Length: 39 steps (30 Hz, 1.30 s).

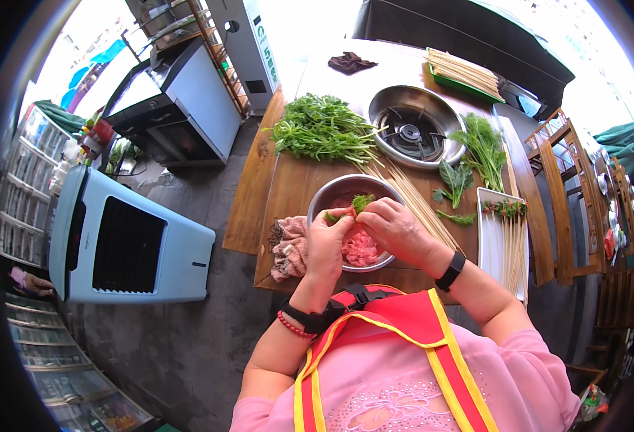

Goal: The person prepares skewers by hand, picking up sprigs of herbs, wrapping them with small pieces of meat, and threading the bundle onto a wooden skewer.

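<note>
Over a steel bowl, both hands pinch a small bundle of feathery green herb with a strip of red meat at it. My left hand grips it from the left, a bit of green showing by its thumb. The fingertips of my right hand close on it from the other side. Sliced raw meat lies in the bowl beneath them. Bamboo skewers rest on the wooden table just right of the bowl. A white tray holds several skewers with green and red pieces at their far ends.
A heap of leafy greens lies beyond the bowl, beside a round gas burner set in the table. Feathery herbs and broad leaves lie right. A pink cloth sits left. More skewers fill a green tray at the back.
</note>
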Motion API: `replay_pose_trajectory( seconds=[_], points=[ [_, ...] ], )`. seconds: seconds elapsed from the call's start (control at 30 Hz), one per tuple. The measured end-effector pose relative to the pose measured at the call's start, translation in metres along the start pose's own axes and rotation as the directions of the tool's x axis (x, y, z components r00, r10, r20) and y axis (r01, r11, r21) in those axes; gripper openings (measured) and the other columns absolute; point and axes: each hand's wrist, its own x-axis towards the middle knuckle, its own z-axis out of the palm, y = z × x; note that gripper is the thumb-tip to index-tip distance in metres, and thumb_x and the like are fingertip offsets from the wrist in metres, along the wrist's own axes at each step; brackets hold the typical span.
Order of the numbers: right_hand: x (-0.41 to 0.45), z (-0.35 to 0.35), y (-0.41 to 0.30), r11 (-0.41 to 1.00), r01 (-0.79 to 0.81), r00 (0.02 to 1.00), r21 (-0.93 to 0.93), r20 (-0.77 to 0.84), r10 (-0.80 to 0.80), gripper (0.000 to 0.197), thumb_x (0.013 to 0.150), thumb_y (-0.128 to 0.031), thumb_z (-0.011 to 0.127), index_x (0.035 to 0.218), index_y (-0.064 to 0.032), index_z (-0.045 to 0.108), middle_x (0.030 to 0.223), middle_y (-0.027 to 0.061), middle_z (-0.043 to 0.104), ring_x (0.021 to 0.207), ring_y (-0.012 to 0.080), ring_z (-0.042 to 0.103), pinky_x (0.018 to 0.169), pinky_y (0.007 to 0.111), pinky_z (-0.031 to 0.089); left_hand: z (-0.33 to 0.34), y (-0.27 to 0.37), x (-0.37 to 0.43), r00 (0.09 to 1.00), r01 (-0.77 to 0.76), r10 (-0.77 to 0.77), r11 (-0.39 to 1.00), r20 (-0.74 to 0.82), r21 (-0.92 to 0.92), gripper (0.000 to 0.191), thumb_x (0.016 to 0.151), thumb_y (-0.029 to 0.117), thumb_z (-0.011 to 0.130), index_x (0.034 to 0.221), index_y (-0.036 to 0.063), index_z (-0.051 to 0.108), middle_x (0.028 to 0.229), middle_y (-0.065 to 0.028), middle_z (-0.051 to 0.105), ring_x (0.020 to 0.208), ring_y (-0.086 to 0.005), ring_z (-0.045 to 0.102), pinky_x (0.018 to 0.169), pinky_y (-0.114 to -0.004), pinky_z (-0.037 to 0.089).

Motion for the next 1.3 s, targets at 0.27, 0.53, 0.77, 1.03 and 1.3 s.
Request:
replay_pose_trajectory(
  seconds=[0.27,0.53,0.77,1.03,1.3],
  points=[
    [0.006,-0.005,-0.001,1.000,-0.019,0.983,0.007,0.185,0.017,0.020,0.072,-0.005,0.061,0.091,-0.0050,0.053,0.085,0.0096,0.053,0.079,0.0275,0.055,0.068,0.035,0.048,-0.003,0.000,0.000,1.000,0.023,-0.022,0.999,-0.009,0.028,0.013,0.084,-0.001,0.058,0.096,-0.0020,0.053,0.093,-0.0106,0.060,0.080,-0.0177,0.063,0.073,-0.028,0.055],
    [0.010,-0.012,-0.014,0.984,0.130,0.958,-0.123,0.270,-0.093,0.011,0.070,-0.009,0.056,0.079,-0.0053,0.051,0.077,0.0068,0.052,0.076,0.0203,0.055,0.068,0.030,0.048,-0.001,-0.001,-0.001,1.000,-0.027,0.027,0.999,-0.008,0.047,0.011,0.082,-0.001,0.059,0.093,-0.0016,0.056,0.089,-0.0070,0.060,0.075,-0.0103,0.059,0.068,-0.021,0.050],
    [0.029,-0.038,-0.012,0.971,0.227,0.887,-0.079,0.427,-0.173,0.024,0.066,-0.014,0.062,0.084,-0.0016,0.052,0.085,0.0086,0.054,0.082,0.0236,0.055,0.071,0.032,0.048,0.000,0.005,-0.006,0.992,-0.056,0.018,0.951,0.126,0.303,0.012,0.083,0.002,0.061,0.093,-0.0002,0.055,0.087,-0.0065,0.060,0.076,-0.0093,0.059,0.067,-0.020,0.049],
    [0.035,-0.046,0.003,0.960,-0.214,0.890,0.182,0.442,0.114,0.007,0.072,-0.007,0.062,0.075,-0.0035,0.057,0.077,0.0105,0.058,0.074,0.0279,0.057,0.067,0.035,0.048,0.011,0.018,-0.018,0.953,-0.027,-0.087,0.930,0.290,0.367,0.014,0.081,0.000,0.062,0.092,0.0003,0.054,0.082,-0.0022,0.059,0.073,-0.0054,0.056,0.063,-0.018,0.045],
    [0.033,-0.061,0.004,0.789,-0.537,0.746,0.297,0.604,0.280,0.009,0.072,-0.007,0.062,0.080,-0.0017,0.062,0.076,0.0087,0.061,0.070,0.0170,0.060,0.063,0.028,0.047,0.018,0.020,-0.032,0.937,-0.163,-0.049,0.813,0.346,0.558,0.013,0.079,0.001,0.065,0.088,0.0024,0.056,0.081,0.0009,0.058,0.073,-0.0022,0.052,0.060,-0.017,0.042]
  ],
)
